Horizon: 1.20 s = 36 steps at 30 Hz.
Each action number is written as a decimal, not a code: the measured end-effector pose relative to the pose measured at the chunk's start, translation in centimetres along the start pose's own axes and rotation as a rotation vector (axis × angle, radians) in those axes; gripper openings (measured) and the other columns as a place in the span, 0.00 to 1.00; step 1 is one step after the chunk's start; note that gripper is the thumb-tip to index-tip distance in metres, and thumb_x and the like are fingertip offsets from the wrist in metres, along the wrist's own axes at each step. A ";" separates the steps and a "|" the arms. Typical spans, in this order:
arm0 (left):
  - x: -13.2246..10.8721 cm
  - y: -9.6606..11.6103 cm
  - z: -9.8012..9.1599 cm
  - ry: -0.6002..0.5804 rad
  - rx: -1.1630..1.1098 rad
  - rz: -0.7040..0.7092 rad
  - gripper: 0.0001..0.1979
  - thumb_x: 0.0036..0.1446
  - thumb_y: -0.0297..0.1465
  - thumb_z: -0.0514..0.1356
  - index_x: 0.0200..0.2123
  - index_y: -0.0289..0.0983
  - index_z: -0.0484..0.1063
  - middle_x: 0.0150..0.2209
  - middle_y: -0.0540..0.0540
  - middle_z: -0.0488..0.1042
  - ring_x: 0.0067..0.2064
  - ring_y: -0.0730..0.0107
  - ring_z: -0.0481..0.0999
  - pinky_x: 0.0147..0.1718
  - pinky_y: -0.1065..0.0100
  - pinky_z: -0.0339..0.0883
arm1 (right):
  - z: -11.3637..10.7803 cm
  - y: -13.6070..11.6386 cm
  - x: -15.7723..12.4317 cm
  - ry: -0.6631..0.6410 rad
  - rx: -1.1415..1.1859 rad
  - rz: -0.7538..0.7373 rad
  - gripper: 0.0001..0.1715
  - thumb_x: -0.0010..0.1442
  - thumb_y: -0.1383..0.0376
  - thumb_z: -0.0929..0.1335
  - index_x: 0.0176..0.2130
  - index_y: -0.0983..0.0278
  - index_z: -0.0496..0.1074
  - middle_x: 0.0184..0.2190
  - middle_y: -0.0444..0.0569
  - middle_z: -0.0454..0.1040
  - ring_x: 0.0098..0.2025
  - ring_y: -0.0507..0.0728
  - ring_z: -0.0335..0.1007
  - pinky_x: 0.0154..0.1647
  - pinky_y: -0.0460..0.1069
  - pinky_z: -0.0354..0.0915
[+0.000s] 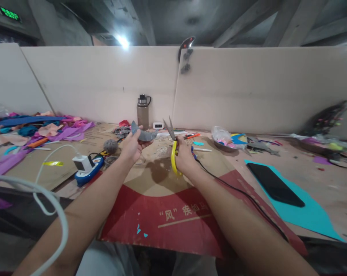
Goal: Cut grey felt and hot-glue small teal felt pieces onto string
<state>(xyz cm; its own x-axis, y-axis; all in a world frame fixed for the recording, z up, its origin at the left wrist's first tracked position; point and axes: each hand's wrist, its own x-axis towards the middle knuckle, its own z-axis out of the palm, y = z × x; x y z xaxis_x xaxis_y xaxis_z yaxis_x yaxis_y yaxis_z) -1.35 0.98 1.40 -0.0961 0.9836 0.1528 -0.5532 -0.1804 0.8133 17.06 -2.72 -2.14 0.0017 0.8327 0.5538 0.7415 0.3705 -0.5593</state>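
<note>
My left hand [131, 147] is closed on a curved grey piece [146, 135], perhaps felt or foam, held up above the cardboard [154, 184]. One end of the piece points upward past my fingers, and the other reaches to the right. In my right hand [187, 155] is a pair of scissors [175, 153] with yellow handles. Their blades point up and stand slightly apart, a short way to the right of the grey piece and not touching it.
A bottle [143, 113] and a small white device [158, 125] stand at the back. Left are a blue power strip [90, 170], a white cable [63, 218] and coloured scraps [47, 128]. Right are a filled bowl [225, 145] and a phone [275, 184] on turquoise sheet [311, 216].
</note>
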 end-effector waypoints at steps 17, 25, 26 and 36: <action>-0.9 -1.2 1.6 -0.073 -0.175 0.040 0.13 0.61 0.35 0.57 0.49 0.40 0.67 0.42 0.44 0.78 0.44 0.67 0.78 0.48 0.61 0.70 | 0.2 -1.7 -1.1 -0.137 -0.483 -0.003 0.25 0.64 0.52 0.57 0.54 0.62 0.63 0.43 0.61 0.70 0.46 0.65 0.67 0.46 0.55 0.60; -0.9 -1.4 1.7 -0.088 -0.270 -0.032 0.12 0.63 0.33 0.54 0.47 0.35 0.68 0.43 0.39 0.78 0.46 0.64 0.78 0.50 0.59 0.68 | 0.3 -1.5 -0.8 -0.184 -0.532 0.035 0.23 0.64 0.57 0.58 0.56 0.61 0.61 0.40 0.59 0.72 0.40 0.64 0.72 0.37 0.53 0.63; -0.9 -1.5 1.7 -0.085 -0.280 -0.037 0.12 0.63 0.33 0.54 0.47 0.35 0.68 0.43 0.39 0.78 0.47 0.64 0.77 0.50 0.58 0.68 | 0.3 -1.5 -0.8 -0.184 -0.546 0.032 0.22 0.64 0.57 0.58 0.55 0.61 0.61 0.40 0.59 0.73 0.40 0.64 0.73 0.36 0.52 0.63; -0.8 -1.4 1.8 -0.042 -0.309 -0.027 0.13 0.63 0.32 0.53 0.49 0.36 0.68 0.46 0.39 0.77 0.48 0.64 0.77 0.50 0.57 0.69 | -0.5 -2.0 -0.5 -0.220 -0.604 0.012 0.20 0.62 0.63 0.60 0.53 0.63 0.63 0.38 0.59 0.75 0.38 0.64 0.74 0.37 0.53 0.64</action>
<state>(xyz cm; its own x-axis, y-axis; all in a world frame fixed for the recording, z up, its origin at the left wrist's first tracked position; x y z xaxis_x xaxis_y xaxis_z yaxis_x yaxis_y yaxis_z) 1.02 0.45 1.20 -0.0474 0.9856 0.1621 -0.7809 -0.1378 0.6092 15.91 -4.11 -1.00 -0.0778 0.9240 0.3743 0.9896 0.1171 -0.0832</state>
